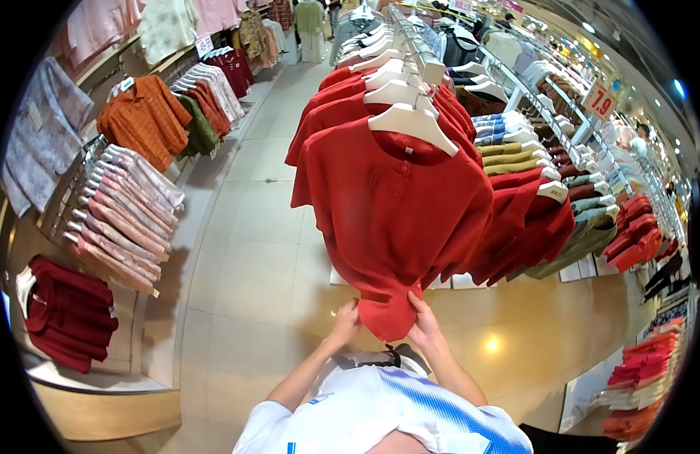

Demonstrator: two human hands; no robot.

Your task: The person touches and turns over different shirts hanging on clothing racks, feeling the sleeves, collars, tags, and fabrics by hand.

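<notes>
A red short-sleeved blouse (395,204) with a buttoned neck hangs at the front of the rack on a white hanger (414,125). Its lower hem is drawn toward me between my hands. My left hand (345,321) grips the hem's left edge, fingers closed. On the other edge, my right hand (423,319) pinches the cloth with its thumb on top. The hem bunches and droops between them. More red blouses (316,125) hang close behind it.
A metal rail (418,45) carries the hangers. At the right, another rack holds red tops (528,219) and olive garments (584,234). Along the left wall hang an orange shirt (142,121), pink patterned tops (127,216) and dark red tops (70,314). A tiled aisle (244,250) runs between.
</notes>
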